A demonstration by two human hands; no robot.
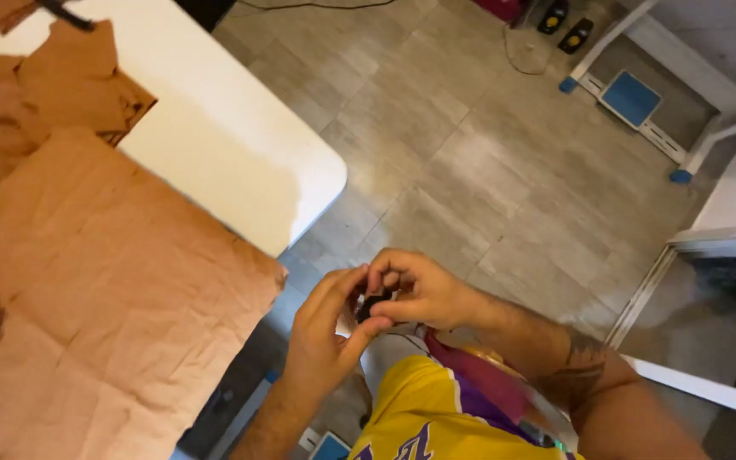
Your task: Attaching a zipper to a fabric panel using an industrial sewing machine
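A yellow jersey with purple trim (423, 409) fills the bottom edge, closest to the lens. Just above it, the left hand (321, 336) and right hand (419, 290) meet over the tiled floor (470, 162), both pinching a small black object (373, 305) between them; the fingers (366, 330) of each hand are curled closed around it, so its shape is mostly hidden. To the left, a white table (232, 145) carries wrinkled orange-brown fabric (87, 298), well apart from the hands.
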